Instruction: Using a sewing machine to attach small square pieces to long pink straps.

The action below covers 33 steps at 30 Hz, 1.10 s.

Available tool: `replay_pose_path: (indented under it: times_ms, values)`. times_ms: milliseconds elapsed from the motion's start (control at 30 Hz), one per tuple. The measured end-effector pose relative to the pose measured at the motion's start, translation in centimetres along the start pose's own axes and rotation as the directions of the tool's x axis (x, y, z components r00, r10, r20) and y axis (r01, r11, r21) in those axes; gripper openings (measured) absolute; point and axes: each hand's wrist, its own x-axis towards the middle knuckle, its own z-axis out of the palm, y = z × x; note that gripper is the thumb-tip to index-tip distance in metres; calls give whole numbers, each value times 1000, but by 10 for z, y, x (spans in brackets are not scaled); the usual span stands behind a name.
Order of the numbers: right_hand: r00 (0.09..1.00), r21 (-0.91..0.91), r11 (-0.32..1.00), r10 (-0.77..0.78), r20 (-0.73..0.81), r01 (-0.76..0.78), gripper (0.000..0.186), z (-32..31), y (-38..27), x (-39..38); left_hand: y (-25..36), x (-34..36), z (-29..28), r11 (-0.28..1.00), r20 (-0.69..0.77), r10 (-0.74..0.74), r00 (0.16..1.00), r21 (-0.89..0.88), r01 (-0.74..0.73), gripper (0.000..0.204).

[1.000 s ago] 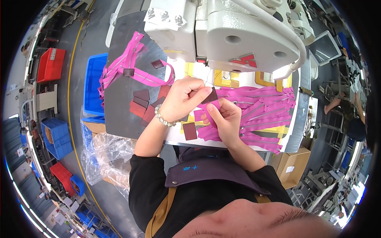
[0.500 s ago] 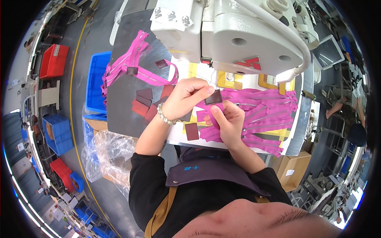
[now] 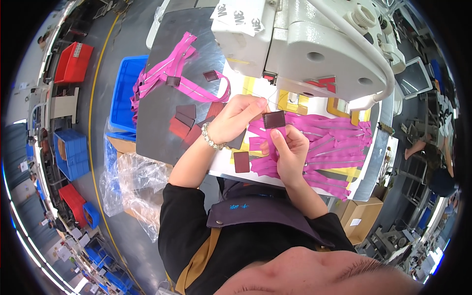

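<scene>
My right hand (image 3: 291,153) is closed on a magenta zipper strip, pinching it just under the dark brown leather patch (image 3: 274,120) at its end. My left hand (image 3: 235,118), with a beaded bracelet, is beside the patch's left edge. Its thumb and fingers are pinched together, and a thin dark thread (image 3: 270,94) runs from the fingertips up towards the white sewing machine (image 3: 314,42). Beneath and right of my hands, many magenta zipper strips (image 3: 334,142) lie fanned out. A loose reddish-brown leather patch (image 3: 242,162) rests near the table's front edge.
Loose brown leather patches (image 3: 186,114) lie on the grey tabletop (image 3: 157,140) at left, below zippers with patches (image 3: 169,81). A blue crate (image 3: 120,105) and clear plastic wrap (image 3: 128,184) are left of the table. A cardboard box (image 3: 361,221) stands at the right.
The held patch has shifted slightly right and turned more level, facing up. My left hand has moved a little right too. The whole view has swung slightly.
</scene>
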Motion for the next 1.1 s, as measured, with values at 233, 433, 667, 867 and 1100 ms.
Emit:
replay_pose_path:
  times_ms: [233,433,667,867,1100]
  values:
    - [1000,2,1000,-9,-12,9,13,0,1,0,5,1,2,990,56,25,998,137,-32,19]
    - [999,-43,999,9,-44,-11,7,-2,2,1,2,2,4,991,14,3,1000,137,-4,18]
    - [993,-634,765,-55,103,109,74,-11,-32,-5,7,-5,-20,962,-203,78,976,-242,-127,14]
    - [786,-785,303,-515,342,540,65,-26,-30,-14,3,4,-33,653,32,225,974,-747,-126,39]
    - [828,-456,808,-66,557,372,53,13,-23,-41,26,1,-91,791,310,252,917,-612,-11,32]
